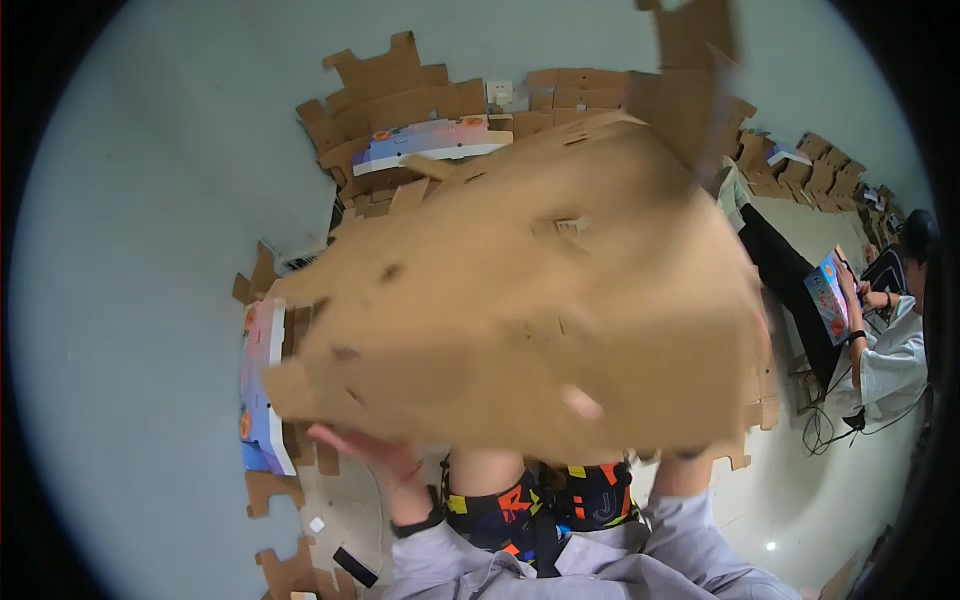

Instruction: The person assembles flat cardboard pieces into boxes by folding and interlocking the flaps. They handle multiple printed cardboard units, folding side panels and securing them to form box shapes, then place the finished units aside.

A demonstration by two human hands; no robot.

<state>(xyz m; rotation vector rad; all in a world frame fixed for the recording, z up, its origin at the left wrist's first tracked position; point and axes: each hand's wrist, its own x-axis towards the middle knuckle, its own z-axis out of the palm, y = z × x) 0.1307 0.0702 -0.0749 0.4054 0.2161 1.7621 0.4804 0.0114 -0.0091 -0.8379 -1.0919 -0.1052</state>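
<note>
A large brown cardboard sheet (480, 300), blurred by motion, is raised in front of me and fills the middle of the view. It has small slots and holes, and a flap (690, 80) stands up at its far right. At the sheet's near left edge is my left hand (375, 450), open, a digit stretched out to the left and the other fingers partly hidden by the cardboard. My right forearm (684, 475) reaches up behind the near right part of the sheet. The sheet hides my right hand and its fingers.
Flattened cardboard pieces (390, 85) lean along the wall, some with a colourful printed panel (430, 140). More printed cardboard (262, 390) lies at the left. A black phone-like object (355, 566) is on the floor. At the right a seated person (890, 350) holds a colourful box (830, 295), cables nearby.
</note>
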